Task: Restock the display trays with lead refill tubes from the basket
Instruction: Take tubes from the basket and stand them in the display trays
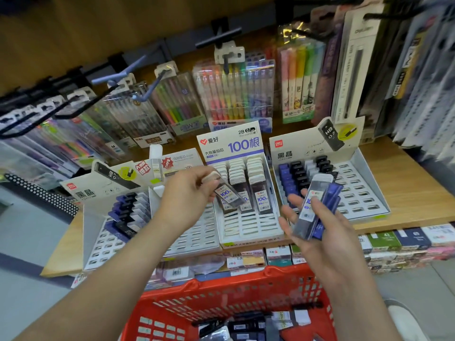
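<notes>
In the middle of the frame, the left hand (187, 193) pinches one lead refill tube (229, 194) at its white cap, between the thumb and the curled fingers. The tube is tilted, with its lower end over the front row of tubes in the middle display tray (248, 228); I cannot tell if it touches them. At the right of centre, the right hand (320, 232) lies palm up with the fingers spread. Its thumb presses across a bundle of tubes (305, 217), one grey with a white cap and the others blue. At the bottom of the frame stands the red basket (221, 289), with more loose tubes (246, 326) lying inside. The right display tray (364, 193) and the left display tray (103, 242) are partly filled, on a wooden shelf (406, 190). Coloured pen packs (234, 94) hang above.
</notes>
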`<action>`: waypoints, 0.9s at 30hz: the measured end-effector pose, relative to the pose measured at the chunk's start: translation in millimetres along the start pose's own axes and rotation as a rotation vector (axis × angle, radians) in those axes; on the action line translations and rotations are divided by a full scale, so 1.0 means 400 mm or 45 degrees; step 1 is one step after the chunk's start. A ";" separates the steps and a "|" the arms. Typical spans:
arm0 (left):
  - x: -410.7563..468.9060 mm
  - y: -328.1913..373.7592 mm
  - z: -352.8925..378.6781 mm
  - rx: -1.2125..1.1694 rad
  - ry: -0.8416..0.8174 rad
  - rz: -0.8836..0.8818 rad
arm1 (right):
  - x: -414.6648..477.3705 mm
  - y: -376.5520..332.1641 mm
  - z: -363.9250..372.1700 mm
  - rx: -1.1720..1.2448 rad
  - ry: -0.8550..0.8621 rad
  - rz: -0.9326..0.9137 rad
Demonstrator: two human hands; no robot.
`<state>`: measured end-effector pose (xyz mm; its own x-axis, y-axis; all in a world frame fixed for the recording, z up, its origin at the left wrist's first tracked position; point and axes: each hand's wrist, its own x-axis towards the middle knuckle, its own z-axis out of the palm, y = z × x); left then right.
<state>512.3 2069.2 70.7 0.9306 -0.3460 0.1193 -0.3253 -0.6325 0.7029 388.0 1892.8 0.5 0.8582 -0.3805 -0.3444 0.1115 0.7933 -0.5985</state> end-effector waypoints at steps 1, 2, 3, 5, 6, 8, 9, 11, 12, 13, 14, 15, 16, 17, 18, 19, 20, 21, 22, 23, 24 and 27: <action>0.001 -0.011 0.012 0.054 -0.013 0.030 | -0.002 0.001 0.000 0.007 0.001 0.000; 0.002 -0.023 0.023 0.085 -0.020 0.050 | -0.004 0.001 0.001 0.015 -0.005 0.001; 0.003 -0.032 0.034 0.084 -0.025 0.056 | -0.006 0.002 0.001 0.020 -0.013 0.003; 0.003 -0.045 0.055 0.076 -0.032 0.065 | -0.007 0.003 0.000 0.003 -0.018 0.003; 0.003 -0.048 0.064 0.098 -0.034 0.084 | -0.007 0.004 -0.001 -0.018 -0.013 0.001; 0.002 -0.052 0.077 0.164 -0.049 0.130 | -0.007 0.006 -0.004 -0.050 -0.004 -0.009; 0.001 -0.052 0.080 0.189 -0.061 0.151 | -0.007 0.007 -0.004 -0.061 -0.001 -0.016; 0.002 -0.051 0.085 0.225 -0.097 0.190 | -0.008 0.008 -0.003 -0.085 0.004 -0.022; 0.004 -0.052 0.087 0.249 -0.119 0.204 | -0.008 0.009 -0.003 -0.096 0.007 -0.021; 0.005 -0.053 0.089 0.283 -0.144 0.220 | -0.008 0.009 -0.003 -0.102 0.013 -0.018; 0.006 -0.054 0.093 0.320 -0.174 0.236 | -0.008 0.010 -0.004 -0.101 0.018 -0.010; 0.008 -0.056 0.097 0.350 -0.205 0.254 | -0.008 0.010 -0.004 -0.097 0.024 0.002; 0.010 -0.058 0.101 0.374 -0.230 0.279 | -0.008 0.010 -0.004 -0.091 0.029 0.017; 0.013 -0.061 0.107 0.396 -0.234 0.313 | -0.008 0.010 -0.004 -0.084 0.035 0.031; 0.015 -0.064 0.114 0.416 -0.214 0.347 | -0.008 0.011 -0.002 -0.079 0.040 0.043; 0.016 -0.065 0.119 0.431 -0.177 0.373 | -0.007 0.011 -0.002 -0.081 0.045 0.051; 0.016 -0.065 0.123 0.443 -0.132 0.389 | -0.007 0.013 -0.001 -0.093 0.043 0.054; 0.015 -0.063 0.127 0.453 -0.080 0.397 | -0.008 0.014 0.000 -0.110 0.036 0.049; 0.015 -0.062 0.130 0.455 -0.025 0.390 | -0.008 0.016 0.001 -0.130 0.026 0.041; 0.015 -0.057 0.131 0.437 0.028 0.368 | -0.009 0.018 0.003 -0.147 0.016 0.031; 0.018 -0.053 0.132 0.407 0.073 0.333 | -0.010 0.020 0.004 -0.161 0.006 0.022; 0.031 -0.038 0.134 0.378 0.136 0.303 | -0.015 0.020 0.008 -0.215 -0.004 0.012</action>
<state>519.8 2037.4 23.7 0.8303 -0.4433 0.3378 -0.5541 -0.7213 0.4156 385.6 1902.9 0.1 0.8604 -0.3716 -0.3487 0.0179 0.7060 -0.7080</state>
